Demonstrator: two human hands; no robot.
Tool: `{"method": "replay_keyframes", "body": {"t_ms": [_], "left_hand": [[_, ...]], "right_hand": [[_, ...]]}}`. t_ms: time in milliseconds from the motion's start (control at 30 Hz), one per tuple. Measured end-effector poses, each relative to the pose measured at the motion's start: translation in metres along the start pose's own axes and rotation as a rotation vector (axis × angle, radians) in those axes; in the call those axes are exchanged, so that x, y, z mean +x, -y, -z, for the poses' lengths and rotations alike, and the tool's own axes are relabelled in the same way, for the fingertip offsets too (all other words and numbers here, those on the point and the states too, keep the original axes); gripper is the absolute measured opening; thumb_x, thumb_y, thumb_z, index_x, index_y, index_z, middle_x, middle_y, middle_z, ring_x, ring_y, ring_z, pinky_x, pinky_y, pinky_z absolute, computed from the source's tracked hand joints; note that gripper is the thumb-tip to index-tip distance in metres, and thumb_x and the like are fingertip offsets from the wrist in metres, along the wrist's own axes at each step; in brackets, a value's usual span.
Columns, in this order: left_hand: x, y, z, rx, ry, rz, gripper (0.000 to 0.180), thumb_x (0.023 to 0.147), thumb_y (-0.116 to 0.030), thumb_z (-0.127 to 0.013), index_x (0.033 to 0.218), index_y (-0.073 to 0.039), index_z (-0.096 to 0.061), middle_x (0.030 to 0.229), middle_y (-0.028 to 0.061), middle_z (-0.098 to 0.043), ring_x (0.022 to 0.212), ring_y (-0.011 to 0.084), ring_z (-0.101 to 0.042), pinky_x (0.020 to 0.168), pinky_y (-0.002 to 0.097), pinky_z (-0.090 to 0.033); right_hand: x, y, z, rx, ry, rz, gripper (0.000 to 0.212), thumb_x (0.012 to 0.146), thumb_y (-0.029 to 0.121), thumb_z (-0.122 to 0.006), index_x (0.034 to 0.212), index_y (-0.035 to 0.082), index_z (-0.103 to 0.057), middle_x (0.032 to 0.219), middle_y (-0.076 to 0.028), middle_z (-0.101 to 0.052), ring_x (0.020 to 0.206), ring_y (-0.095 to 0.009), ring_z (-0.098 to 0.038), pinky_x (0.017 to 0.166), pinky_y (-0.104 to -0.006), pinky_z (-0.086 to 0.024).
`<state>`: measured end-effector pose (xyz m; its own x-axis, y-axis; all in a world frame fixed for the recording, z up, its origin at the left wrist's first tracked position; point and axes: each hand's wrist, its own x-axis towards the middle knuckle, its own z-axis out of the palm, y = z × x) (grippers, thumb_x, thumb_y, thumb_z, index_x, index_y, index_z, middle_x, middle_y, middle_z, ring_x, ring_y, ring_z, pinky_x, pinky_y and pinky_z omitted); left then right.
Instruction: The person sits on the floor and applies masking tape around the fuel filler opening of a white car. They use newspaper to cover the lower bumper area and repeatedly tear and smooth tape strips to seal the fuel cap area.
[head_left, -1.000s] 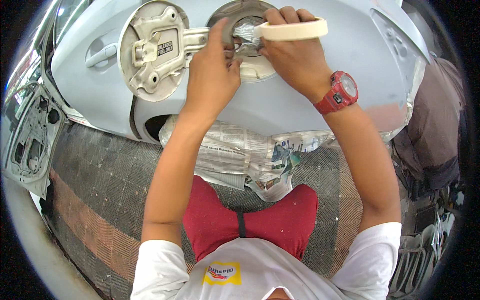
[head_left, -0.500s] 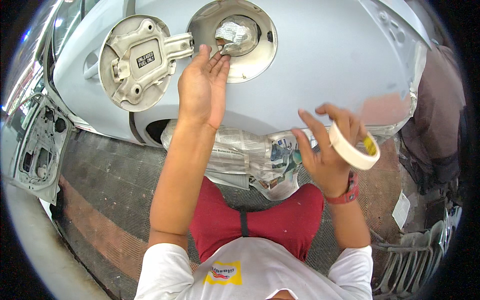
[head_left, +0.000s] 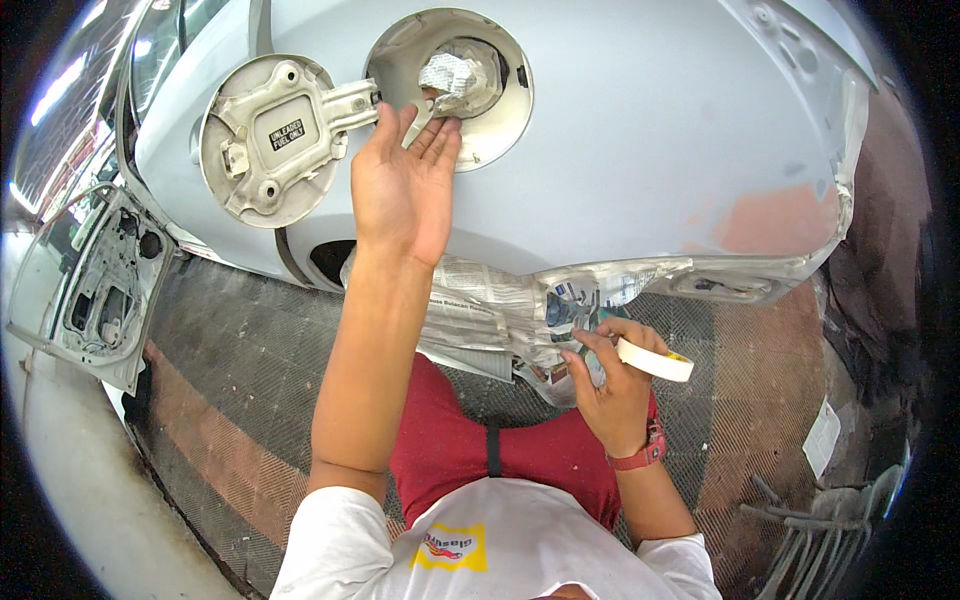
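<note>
My left hand [head_left: 403,190] reaches up to the fuel filler recess [head_left: 493,147], palm showing and fingers stretched out. Its fingertips are at the lower edge of crumpled newspaper [head_left: 452,73] that covers the filler neck. A pale strip shows between the thumb side and the other fingers; whether it is held I cannot tell. The round fuel door [head_left: 300,185] stands swung out to the left of that hand. Lower right, before the car's side, my right hand [head_left: 615,395] carries a roll of cream masking tape [head_left: 655,362] hooked on its fingers.
The grey car panel [head_left: 620,130] has a pinkish patch [head_left: 775,222] at right. Newspaper [head_left: 470,300] wraps the wheel below. A detached door [head_left: 100,290] stands at far left. Dark cloth [head_left: 890,210] hangs at right, above metal tubing [head_left: 830,530]. Patterned matting [head_left: 240,400] lies underfoot.
My right hand has moved down and left with the masking tape roll, away from the panel. My left hand stays at the filler recess. The view has shifted slightly.
</note>
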<state>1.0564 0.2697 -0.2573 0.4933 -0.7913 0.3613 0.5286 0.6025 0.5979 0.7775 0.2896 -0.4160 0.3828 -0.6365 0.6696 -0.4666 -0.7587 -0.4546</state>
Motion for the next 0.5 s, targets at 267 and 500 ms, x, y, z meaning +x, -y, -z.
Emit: {"method": "replay_keyframes", "body": {"t_ms": [267,500], "left_hand": [[-0.003,-0.014,0.008,-0.110,0.008,0.054,0.085,0.119,-0.031,-0.056,0.174,0.006,-0.003,0.160,0.0400,-0.033,0.157,0.0507,-0.039,0.137,0.0552,-0.035],[-0.001,0.004,-0.012,-0.093,-0.072,-0.018,0.090,0.119,-0.033,-0.058,0.173,0.008,0.001,0.147,0.0314,-0.041,0.139,0.0403,-0.054,0.125,0.0482,-0.048]], "right_hand": [[-0.005,0.000,0.002,0.433,0.044,-0.099,0.040,0.105,0.001,-0.060,0.142,-0.002,-0.044,0.106,-0.019,-0.067,0.091,-0.032,-0.067,0.092,-0.0464,-0.053],[0.019,0.022,-0.007,0.705,0.107,-0.056,0.050,0.106,-0.002,-0.052,0.150,0.000,-0.028,0.104,-0.014,-0.066,0.086,-0.021,-0.063,0.089,-0.0395,-0.053]]}}
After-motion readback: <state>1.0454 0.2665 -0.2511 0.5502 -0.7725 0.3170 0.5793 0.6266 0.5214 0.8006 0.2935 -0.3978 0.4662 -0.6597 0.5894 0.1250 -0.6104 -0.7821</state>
